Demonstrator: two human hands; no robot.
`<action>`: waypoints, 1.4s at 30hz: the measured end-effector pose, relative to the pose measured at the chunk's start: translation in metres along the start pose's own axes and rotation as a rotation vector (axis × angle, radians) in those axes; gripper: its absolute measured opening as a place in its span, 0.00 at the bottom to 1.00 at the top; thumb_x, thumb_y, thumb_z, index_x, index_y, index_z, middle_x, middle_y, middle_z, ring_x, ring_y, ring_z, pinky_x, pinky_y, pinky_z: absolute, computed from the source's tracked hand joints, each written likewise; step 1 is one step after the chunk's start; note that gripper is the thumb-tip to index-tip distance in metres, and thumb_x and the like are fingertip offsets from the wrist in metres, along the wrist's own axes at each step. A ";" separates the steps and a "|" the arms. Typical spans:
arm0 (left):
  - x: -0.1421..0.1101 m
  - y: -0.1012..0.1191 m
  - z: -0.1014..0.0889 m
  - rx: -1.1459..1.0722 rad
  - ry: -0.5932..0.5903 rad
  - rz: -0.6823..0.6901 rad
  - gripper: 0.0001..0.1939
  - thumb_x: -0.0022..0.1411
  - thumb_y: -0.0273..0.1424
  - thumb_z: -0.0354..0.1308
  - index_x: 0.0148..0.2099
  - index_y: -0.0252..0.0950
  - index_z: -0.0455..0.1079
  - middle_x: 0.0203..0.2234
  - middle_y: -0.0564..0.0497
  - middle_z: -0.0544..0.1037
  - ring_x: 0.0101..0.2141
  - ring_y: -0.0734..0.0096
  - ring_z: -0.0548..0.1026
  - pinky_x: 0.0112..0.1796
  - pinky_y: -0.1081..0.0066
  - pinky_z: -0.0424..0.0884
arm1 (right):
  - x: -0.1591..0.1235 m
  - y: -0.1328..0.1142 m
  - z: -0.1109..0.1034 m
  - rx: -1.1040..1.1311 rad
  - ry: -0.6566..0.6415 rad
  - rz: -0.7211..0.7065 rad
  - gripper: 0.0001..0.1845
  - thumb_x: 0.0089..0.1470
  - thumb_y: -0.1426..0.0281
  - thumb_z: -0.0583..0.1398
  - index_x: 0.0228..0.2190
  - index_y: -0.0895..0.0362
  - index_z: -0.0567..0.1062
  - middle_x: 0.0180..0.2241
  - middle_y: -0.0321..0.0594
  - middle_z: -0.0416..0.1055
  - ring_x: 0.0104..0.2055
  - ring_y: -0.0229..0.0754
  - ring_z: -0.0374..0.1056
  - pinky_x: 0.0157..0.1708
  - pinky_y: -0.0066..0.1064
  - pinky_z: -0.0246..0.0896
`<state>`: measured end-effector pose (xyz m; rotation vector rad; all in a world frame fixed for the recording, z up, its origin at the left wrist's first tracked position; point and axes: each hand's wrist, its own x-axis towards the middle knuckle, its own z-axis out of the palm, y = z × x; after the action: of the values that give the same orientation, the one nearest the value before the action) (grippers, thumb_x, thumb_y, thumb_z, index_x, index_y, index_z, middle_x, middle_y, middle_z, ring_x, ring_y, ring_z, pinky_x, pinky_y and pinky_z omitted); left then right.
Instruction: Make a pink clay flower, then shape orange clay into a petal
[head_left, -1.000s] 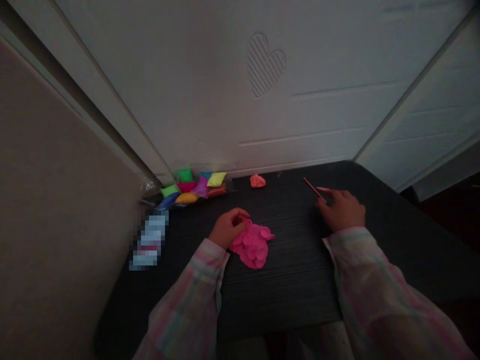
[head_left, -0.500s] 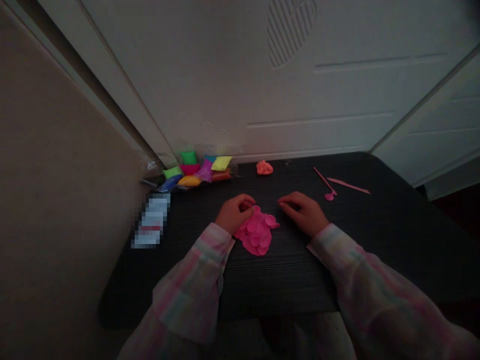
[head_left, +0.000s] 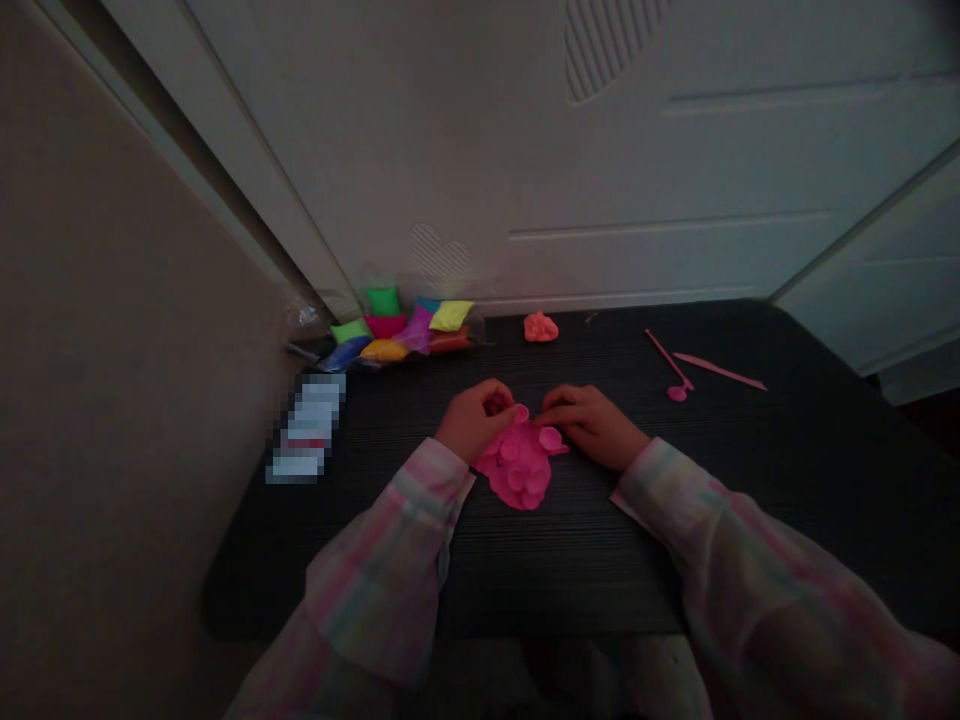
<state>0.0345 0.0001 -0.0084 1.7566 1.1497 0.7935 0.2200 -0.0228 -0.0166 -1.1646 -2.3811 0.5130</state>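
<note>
A flat piece of bright pink modelling clay point(head_left: 517, 472), with several small round discs on it, lies on the dark table. My left hand point(head_left: 477, 420) grips its upper left edge, thumb and fingers closed at a raised disc. From the other side my right hand point(head_left: 592, 425) has its fingertips pressed together at the clay's top right edge; exactly what they pinch is hidden. Off to the right lie a pink stick tool with a spoon-like end point(head_left: 676, 394) and a pink clay knife point(head_left: 721, 372), both out of my hands.
Colourful clay packets point(head_left: 384, 349) in clear plastic lie at the back left. A lump of orange clay point(head_left: 540, 327) sits near the white panel point(head_left: 450, 130) behind the table point(head_left: 570, 560). A blurred-out, phone-like object point(head_left: 306, 430) rests at the left edge.
My right hand has let go of the pink tools on the right and come left to the pink clay. My left hand stays at the clay. The view has shifted a little.
</note>
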 end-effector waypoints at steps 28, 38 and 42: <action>-0.001 0.011 -0.005 -0.072 -0.097 -0.094 0.13 0.51 0.35 0.47 0.29 0.32 0.68 0.25 0.52 0.72 0.30 0.73 0.68 0.34 0.74 0.62 | -0.001 -0.007 0.000 -0.177 -0.066 0.022 0.15 0.45 0.78 0.52 0.32 0.51 0.72 0.35 0.38 0.66 0.37 0.40 0.59 0.34 0.32 0.46; -0.001 0.010 -0.004 -0.039 -0.101 -0.076 0.13 0.52 0.36 0.47 0.29 0.33 0.68 0.25 0.53 0.72 0.30 0.73 0.68 0.33 0.74 0.62 | -0.001 -0.012 0.000 -0.222 -0.094 0.044 0.14 0.45 0.77 0.52 0.32 0.52 0.72 0.36 0.38 0.65 0.36 0.40 0.57 0.33 0.32 0.45; -0.001 0.008 -0.004 -0.046 -0.094 -0.088 0.13 0.51 0.36 0.47 0.30 0.33 0.69 0.25 0.52 0.72 0.30 0.73 0.69 0.34 0.74 0.63 | 0.000 -0.013 0.001 -0.239 -0.096 0.057 0.13 0.45 0.77 0.52 0.32 0.52 0.71 0.36 0.38 0.65 0.36 0.40 0.57 0.32 0.31 0.45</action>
<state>0.0340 -0.0016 0.0004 1.6757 1.1299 0.6728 0.2113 -0.0307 -0.0108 -1.3411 -2.5516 0.3143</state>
